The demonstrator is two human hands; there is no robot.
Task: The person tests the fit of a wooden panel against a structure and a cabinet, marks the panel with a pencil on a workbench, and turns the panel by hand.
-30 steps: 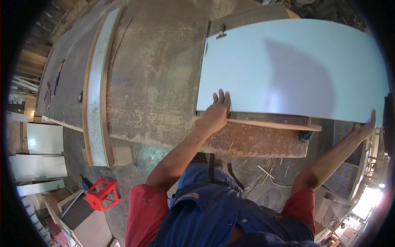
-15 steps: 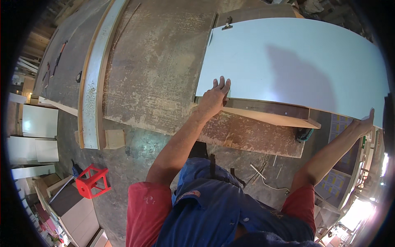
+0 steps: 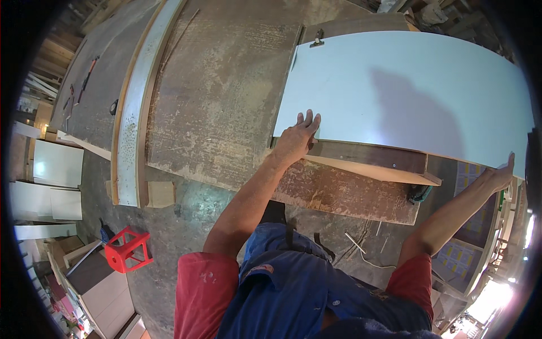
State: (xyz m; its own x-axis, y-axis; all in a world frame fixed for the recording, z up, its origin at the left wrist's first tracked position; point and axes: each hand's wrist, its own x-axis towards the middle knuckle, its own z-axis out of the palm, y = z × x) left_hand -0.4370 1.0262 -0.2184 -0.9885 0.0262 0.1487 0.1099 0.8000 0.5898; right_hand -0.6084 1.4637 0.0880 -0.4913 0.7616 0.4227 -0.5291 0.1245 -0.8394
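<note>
In the head view, the white panel (image 3: 350, 96) lies beneath and beyond both hands. The left hand (image 3: 299, 135) rests on its near edge, fingers slightly spread; the right hand (image 3: 501, 174) meets that edge farther right, one digit on top. Whether either pinches, I cannot tell. The step looks like steadying the panel; moving it calls for even support from both hands. A black clip (image 3: 317, 40) beyond the left hand and a teal tool (image 3: 418, 194) between the hands could obstruct.

The head-worn fisheye camera looks down, from close above, on the white panel (image 3: 403, 93).
</note>
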